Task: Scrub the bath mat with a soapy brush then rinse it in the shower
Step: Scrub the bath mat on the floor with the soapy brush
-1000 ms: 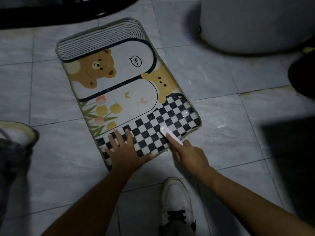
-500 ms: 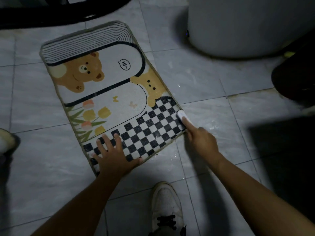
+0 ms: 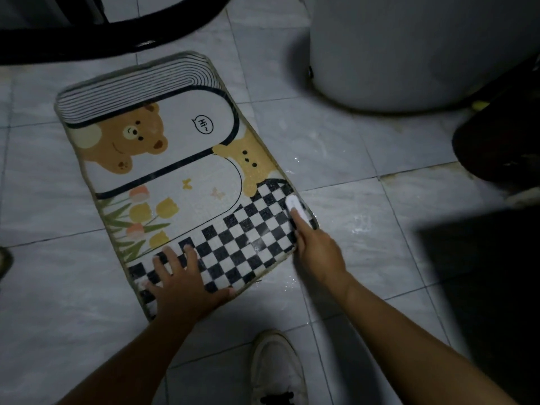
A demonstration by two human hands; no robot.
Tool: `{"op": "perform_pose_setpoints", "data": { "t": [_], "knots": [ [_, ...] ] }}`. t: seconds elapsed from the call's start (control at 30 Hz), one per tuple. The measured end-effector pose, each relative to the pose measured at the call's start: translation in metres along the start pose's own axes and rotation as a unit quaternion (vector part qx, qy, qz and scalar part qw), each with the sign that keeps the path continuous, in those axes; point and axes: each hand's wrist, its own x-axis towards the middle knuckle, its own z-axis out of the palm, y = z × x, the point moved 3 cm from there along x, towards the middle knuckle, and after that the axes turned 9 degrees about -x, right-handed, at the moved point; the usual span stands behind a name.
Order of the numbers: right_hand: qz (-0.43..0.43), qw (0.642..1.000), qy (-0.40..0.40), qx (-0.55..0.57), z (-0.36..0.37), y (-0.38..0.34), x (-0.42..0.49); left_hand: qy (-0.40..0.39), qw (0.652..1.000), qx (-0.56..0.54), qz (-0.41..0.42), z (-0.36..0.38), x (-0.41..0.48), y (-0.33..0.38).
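Mat [image 3: 175, 159] flat on the floor [image 3: 350, 159]; left hand [image 3: 184, 285], fingers spread, pins its near edge; right hand [image 3: 318, 252] fingers wrap the brush [image 3: 296, 207] at its right corner; short, firm inward strokes would suit.

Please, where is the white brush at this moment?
In the head view, the white brush sits on the checkered right edge of the bath mat, held by the right hand, just below the yellow bear.
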Motion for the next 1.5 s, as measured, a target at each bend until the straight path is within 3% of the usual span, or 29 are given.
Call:
{"op": "perform_pose_setpoints", "data": {
  "t": [0.13, 0.3, 0.4, 0.47, 0.63, 0.73, 0.8, 0.83, 0.93, 1.0, 1.07, 1.17, 1.27, 1.37, 1.5],
  "knots": [
    [-0.145, 0.983, -0.075, -0.085, 0.015, -0.022, -0.023, 0.002, 1.0, -0.004, 0.007, -0.001, -0.002, 0.001],
    [0.027, 0.999, 0.025, -0.014, -0.006, -0.001, -0.002, 0.005, 1.0, -0.007, 0.003, -0.004, -0.004, 0.003],
    [-0.081, 0.995, -0.055, -0.003, 0.032, -0.049, -0.042, 0.007, 1.0, -0.021, 0.011, -0.004, -0.009, 0.004],
    [-0.145, 0.986, -0.054, -0.054, 0.04, -0.049, -0.051, 0.008, 1.0, -0.02, 0.013, -0.005, -0.011, 0.002],
    [0.072, 0.996, 0.028, 0.047, 0.0, 0.003, -0.031, 0.024, 0.999, -0.035, 0.019, -0.001, -0.011, -0.001],
    [-0.019, 0.998, -0.036, 0.037, 0.028, -0.029, -0.058, 0.022, 0.999, -0.042, 0.02, 0.0, -0.013, -0.001],
    [-0.111, 0.991, -0.07, -0.028, 0.037, -0.029, -0.066, 0.019, 0.999, -0.045, 0.021, 0.0, -0.012, -0.002],
    [-0.115, 0.989, -0.071, -0.054, 0.031, -0.02, -0.062, 0.017, 0.999, -0.045, 0.021, -0.001, -0.012, -0.002],
    [0.005, 0.998, 0.012, -0.063, 0.003, 0.023, -0.044, 0.024, 0.998, -0.05, 0.017, 0.0, -0.013, -0.002],
    [0.072, 0.996, 0.042, 0.02, 0.008, 0.017, -0.05, 0.028, 0.998, -0.057, 0.017, 0.0, -0.012, -0.001],
    [0.038, 0.998, 0.011, 0.058, 0.027, -0.012, -0.062, 0.024, 0.998, -0.06, 0.013, 0.0, -0.013, -0.001],
    [-0.08, 0.996, -0.023, -0.016, 0.034, -0.016, -0.068, 0.014, 0.998, -0.057, 0.014, -0.001, -0.012, -0.001],
    [-0.027, 0.999, -0.006, -0.047, 0.002, 0.024, -0.043, 0.02, 0.998, -0.059, 0.014, -0.001, -0.012, -0.001],
    [0.052, 0.998, 0.023, 0.042, 0.0, 0.018, -0.041, 0.019, 0.998, -0.055, 0.011, 0.0, -0.012, -0.001],
    [-0.097, 0.993, -0.066, -0.007, 0.029, -0.015, -0.06, 0.015, 0.998, -0.053, 0.011, -0.001, -0.011, -0.002]
  ]
}}
